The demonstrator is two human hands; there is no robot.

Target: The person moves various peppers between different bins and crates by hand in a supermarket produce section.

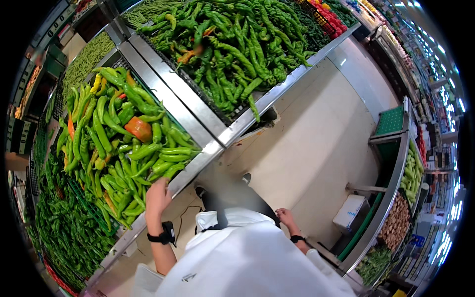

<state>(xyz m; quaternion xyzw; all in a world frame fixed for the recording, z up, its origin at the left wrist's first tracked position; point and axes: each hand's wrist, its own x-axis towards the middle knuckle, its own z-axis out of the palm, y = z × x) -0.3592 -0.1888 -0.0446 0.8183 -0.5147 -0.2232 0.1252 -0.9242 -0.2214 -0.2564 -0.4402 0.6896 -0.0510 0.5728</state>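
Note:
My left hand [157, 197] reaches over the metal rim [185, 169] of a vegetable stand. Its fingertips are at the near edge of a heap of light green long peppers [100, 133]. The peppers partly hide those fingers, so I cannot tell if they grip one. An orange-red bell pepper [139, 129] lies on top of this heap. My right hand [284, 216] hangs low beside my body, fingers curled in, with nothing visible in it.
Darker wrinkled green peppers [237, 48] fill the bin beyond a metal divider [172, 91]. Small dark green chillies [70, 230] lie at left. Another stand [386, 208] runs along the right, with a white box [350, 213] under it. Pale tiled floor [315, 130] lies between.

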